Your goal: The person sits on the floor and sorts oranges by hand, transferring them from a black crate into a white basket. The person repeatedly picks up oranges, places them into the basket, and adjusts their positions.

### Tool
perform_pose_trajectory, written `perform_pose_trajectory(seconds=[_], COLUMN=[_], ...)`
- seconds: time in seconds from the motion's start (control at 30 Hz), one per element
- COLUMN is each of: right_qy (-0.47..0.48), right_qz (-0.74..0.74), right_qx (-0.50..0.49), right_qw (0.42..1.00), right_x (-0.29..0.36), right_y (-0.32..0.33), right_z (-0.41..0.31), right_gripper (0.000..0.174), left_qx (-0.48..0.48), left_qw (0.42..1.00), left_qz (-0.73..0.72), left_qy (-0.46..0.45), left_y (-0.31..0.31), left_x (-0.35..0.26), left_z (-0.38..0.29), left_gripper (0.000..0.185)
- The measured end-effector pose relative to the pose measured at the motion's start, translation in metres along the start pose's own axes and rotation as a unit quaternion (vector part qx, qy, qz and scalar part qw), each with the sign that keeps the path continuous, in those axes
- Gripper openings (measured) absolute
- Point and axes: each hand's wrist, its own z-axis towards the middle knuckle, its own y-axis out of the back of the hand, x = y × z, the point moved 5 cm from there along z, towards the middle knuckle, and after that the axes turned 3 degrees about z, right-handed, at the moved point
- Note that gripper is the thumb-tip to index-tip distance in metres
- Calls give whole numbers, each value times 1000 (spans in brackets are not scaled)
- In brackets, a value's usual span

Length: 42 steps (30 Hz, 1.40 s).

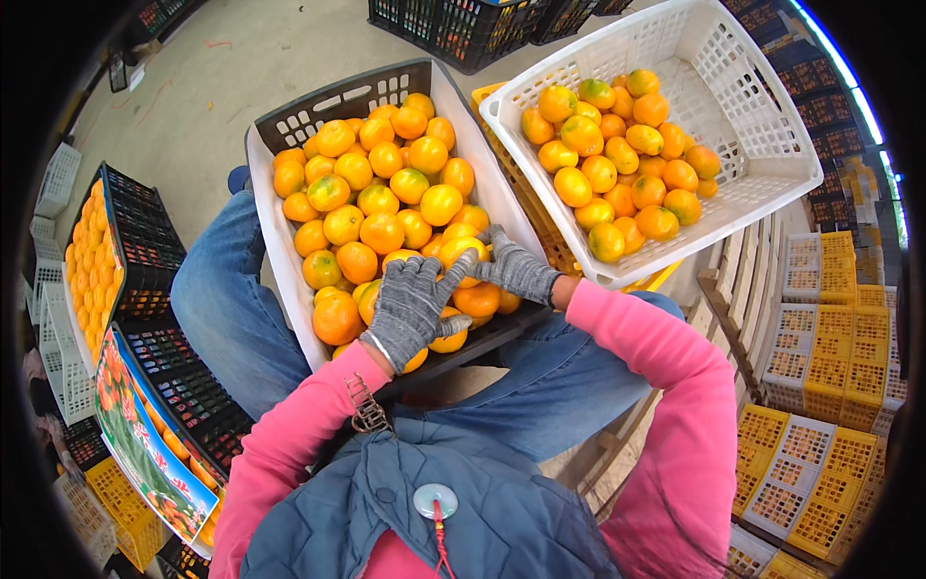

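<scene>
My left hand (pixel 414 307), in a grey knitted glove, lies over the near part of a heap of orange citrus fruits (pixel 381 233). Its fingers are spread and the palm's underside is hidden. My right hand (pixel 517 269), gloved the same way, touches the heap by the crate's right side. Between the fingertips of both hands is a yellow-orange citrus fruit (pixel 463 253); whether either hand grips it is unclear. The heap fills a black plastic crate (pixel 333 108) with a white liner (pixel 278 246) along its sides. This crate sits between my knees.
At right, a white plastic crate (pixel 767 163) holds more citrus, some greenish, above a yellow crate (pixel 655 279). Black crates of fruit (pixel 148 235) stand at left, one with a printed sheet (pixel 155 441). Wooden slats (pixel 749 253) and stacked yellow and white crates (pixel 832 333) lie right.
</scene>
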Motion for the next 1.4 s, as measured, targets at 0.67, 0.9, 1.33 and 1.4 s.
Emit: perform_pose_trajectory(seconds=[0.67, 0.9, 1.33, 1.4], right_qy=[27, 3, 172, 138], right_qz=[-175, -414, -201, -119], right_qx=[97, 210, 17, 49], right_qw=[979, 886, 964, 982], right_x=[8, 27, 27, 22], right_y=[4, 26, -2, -3], right_z=[-40, 13, 38, 51], right_gripper=[67, 45, 37, 36], left_qx=[-45, -47, 8, 13], left_qw=[998, 998, 1000, 1000], left_qz=[-5, -35, -16, -3], left_qy=[-36, -34, -18, -5], left_y=[-7, -5, -8, -7], left_x=[4, 5, 6, 7], left_z=[7, 5, 6, 8], left_gripper=[78, 78, 78, 78])
